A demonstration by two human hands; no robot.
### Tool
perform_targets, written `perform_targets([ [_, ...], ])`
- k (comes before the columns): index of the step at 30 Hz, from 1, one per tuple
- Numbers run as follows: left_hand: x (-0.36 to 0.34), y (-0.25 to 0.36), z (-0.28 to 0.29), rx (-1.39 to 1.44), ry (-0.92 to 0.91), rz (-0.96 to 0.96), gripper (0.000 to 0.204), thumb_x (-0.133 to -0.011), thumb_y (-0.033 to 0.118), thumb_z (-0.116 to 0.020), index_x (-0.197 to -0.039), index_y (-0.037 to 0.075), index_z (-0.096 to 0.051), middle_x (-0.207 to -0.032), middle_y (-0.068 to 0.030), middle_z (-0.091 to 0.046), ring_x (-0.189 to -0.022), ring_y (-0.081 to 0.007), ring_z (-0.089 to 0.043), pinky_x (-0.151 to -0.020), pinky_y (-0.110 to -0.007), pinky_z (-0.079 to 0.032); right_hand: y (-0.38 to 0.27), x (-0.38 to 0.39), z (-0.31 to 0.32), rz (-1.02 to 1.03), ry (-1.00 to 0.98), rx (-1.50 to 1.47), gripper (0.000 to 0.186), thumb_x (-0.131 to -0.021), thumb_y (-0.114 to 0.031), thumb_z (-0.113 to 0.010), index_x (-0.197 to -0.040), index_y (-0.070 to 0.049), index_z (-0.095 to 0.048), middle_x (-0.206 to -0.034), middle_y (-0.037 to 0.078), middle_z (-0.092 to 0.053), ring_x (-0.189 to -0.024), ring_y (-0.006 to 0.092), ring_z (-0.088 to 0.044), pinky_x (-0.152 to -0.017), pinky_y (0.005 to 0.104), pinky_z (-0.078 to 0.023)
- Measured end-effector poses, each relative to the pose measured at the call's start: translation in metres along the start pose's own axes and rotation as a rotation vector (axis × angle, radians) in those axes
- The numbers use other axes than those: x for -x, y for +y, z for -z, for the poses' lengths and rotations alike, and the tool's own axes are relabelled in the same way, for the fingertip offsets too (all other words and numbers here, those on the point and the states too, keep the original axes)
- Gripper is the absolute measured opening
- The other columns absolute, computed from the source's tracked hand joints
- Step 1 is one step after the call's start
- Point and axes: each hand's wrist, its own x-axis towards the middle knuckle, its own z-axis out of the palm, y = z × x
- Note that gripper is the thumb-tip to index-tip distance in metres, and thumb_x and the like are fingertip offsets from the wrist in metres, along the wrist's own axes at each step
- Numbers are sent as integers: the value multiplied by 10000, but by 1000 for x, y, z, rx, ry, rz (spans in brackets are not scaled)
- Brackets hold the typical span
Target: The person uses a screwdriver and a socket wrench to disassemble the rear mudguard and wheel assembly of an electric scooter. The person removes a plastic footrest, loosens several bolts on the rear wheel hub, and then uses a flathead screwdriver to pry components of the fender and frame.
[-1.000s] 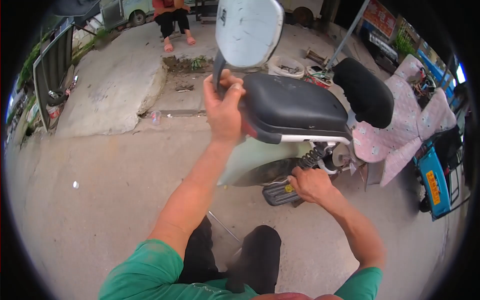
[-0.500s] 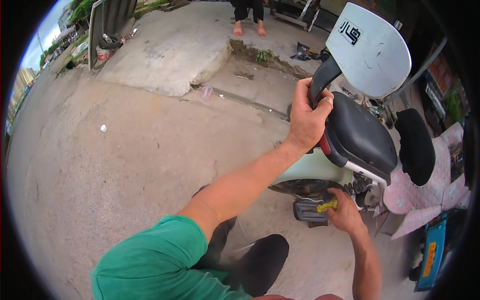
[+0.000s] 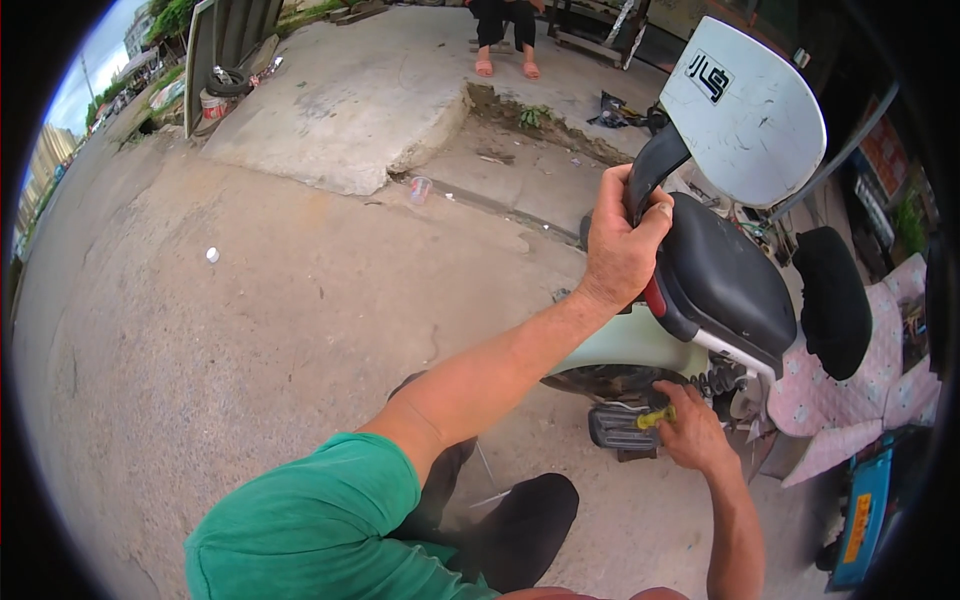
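A pale green scooter (image 3: 625, 345) with a black seat (image 3: 730, 275) stands on the concrete in front of me. My left hand (image 3: 620, 240) grips the black bar at the rear of the seat, under the white backrest panel (image 3: 750, 110). My right hand (image 3: 690, 430) is down by the rear wheel and holds a small tool with a yellow-green handle (image 3: 657, 416) against the black footrest (image 3: 622, 428). The tool's tip is hidden.
A person sits at the back, only legs and feet (image 3: 505, 65) showing. A raised concrete slab (image 3: 340, 110) lies at the far left. A second black seat (image 3: 835, 300) and pink patterned cloth (image 3: 880, 380) are at right. My dark trouser knee (image 3: 525, 520) is below.
The view has swung a little more to the left. My left hand keeps its grip on the seat bar, and my right hand stays low at the footrest with the tool.
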Motion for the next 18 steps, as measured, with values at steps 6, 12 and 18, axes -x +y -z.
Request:
perform_targets([
  [6,1,-3,0,24,-3,-14,355,-944,-45,-589,-1267,47,-474,-1040,-30,-598,-931,-109,-555,-845,-286,-494,0,-9,2,-401,-265,187,468,-938,-239,-651,-1361,-78,-536,-1161,250,-679,-1005,456,-677,-906,503,-536],
  [12,0,-2,-1,12,-4,-8,354,-941,-45,-594,-1262,45,-476,-1039,-30,-595,-934,-110,-554,-845,-283,-491,7,-1,-9,27,66,-32,474,-948,-270,-646,-1369,-81,-535,-1085,235,-706,-1010,442,-680,-904,501,-535],
  [18,1,-1,-1,11,3,-2,354,-936,-48,-597,-1256,45,-478,-1042,-32,-596,-932,-109,-551,-849,-282,-488,-3,-2,-11,-236,3,116,459,-939,-256,-668,-1348,-88,-546,-1018,214,-725,-960,431,-696,-858,504,-546],
])
